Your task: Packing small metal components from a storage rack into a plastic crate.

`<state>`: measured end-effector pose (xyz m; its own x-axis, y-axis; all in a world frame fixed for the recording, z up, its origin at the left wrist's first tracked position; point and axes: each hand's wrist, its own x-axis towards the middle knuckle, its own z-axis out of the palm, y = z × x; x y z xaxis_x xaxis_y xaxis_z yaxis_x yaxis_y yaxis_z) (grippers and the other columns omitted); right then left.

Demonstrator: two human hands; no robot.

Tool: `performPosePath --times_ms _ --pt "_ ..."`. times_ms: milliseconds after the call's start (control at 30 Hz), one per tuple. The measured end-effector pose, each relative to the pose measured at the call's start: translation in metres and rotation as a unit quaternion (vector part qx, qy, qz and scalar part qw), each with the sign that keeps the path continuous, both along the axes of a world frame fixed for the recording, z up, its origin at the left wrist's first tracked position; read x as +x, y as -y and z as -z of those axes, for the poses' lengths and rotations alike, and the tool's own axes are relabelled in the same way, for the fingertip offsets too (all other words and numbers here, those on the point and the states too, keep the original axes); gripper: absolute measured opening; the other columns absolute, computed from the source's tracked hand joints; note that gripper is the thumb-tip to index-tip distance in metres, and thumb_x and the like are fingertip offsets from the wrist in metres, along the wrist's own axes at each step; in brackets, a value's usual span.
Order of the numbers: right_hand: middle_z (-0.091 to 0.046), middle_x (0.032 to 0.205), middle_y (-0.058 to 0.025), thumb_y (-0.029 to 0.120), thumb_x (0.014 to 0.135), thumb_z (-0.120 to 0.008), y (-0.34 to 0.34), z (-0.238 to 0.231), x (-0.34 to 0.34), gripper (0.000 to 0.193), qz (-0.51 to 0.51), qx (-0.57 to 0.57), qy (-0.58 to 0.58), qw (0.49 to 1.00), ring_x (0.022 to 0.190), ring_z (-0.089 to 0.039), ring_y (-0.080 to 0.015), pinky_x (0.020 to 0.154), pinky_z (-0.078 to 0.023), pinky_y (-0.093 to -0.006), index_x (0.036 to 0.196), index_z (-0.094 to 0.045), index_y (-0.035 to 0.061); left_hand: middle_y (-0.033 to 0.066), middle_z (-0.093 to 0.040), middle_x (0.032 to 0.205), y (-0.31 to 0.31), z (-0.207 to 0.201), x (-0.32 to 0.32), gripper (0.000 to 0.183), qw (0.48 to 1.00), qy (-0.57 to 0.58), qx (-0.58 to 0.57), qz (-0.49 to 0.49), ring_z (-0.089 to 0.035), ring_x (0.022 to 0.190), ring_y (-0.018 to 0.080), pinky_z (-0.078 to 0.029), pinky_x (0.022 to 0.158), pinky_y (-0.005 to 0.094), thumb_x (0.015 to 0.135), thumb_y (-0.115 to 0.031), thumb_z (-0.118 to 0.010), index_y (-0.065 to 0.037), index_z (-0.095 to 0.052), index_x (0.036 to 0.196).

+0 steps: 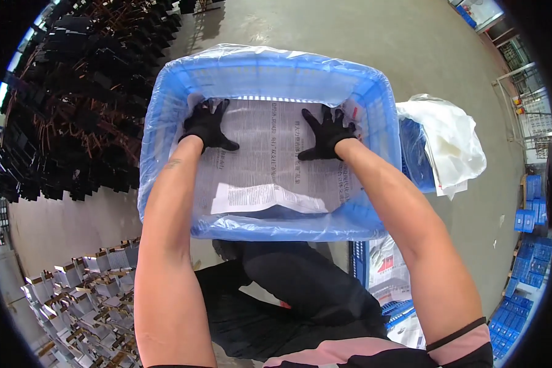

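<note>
A blue plastic crate [389,122], lined with a clear plastic bag [257,232], stands in front of me. Sheets of newspaper [254,153] cover its bottom, the near edge catching bright light. My left hand [207,124], in a black glove, lies on the paper at the left side with fingers spread. On the right side my gloved right hand [329,134] presses on the same newspaper, its fingers also spread. Neither hand grips anything. The bag's edge is folded over the crate's rim.
Right of the crate, white plastic sheeting [454,144] lies over another blue container [416,153]. Racks of dark parts [73,104] stand at far left, grey metal-looking parts [98,288] at lower left. More newspaper [387,270] sits in a blue crate near my right forearm. Blue boxes [532,264] line the right.
</note>
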<state>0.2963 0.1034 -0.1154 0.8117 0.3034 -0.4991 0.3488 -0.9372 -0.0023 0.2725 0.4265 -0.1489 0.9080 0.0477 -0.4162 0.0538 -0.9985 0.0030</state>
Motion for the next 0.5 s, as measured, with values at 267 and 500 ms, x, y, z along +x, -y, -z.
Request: performPosePath --times_ms 267,500 --pt "-0.014 0.166 -0.0179 0.060 0.069 -0.080 0.015 0.028 0.047 0.113 0.019 0.083 -0.001 0.996 0.149 -0.020 -0.0469 0.118 -0.025 -0.0613 0.160 -0.018 0.0344 0.0218 -0.025 0.161 0.000 0.000 0.000 0.132 0.999 0.030 0.013 0.034 -0.025 0.148 0.0414 -0.032 0.115 0.0565 0.052 -0.065 -0.088 -0.030 -0.020 0.160" --pt "-0.014 0.167 -0.0178 0.056 0.073 -0.078 0.008 0.001 0.036 0.108 0.030 -0.002 -0.035 0.999 0.149 -0.020 -0.0463 0.119 -0.025 -0.0571 0.160 -0.018 0.0349 0.0232 -0.034 0.156 0.017 -0.020 -0.024 0.123 0.988 0.051 0.038 0.141 -0.033 0.143 0.0429 -0.034 0.110 0.0603 0.053 -0.061 -0.088 -0.027 -0.031 0.156"
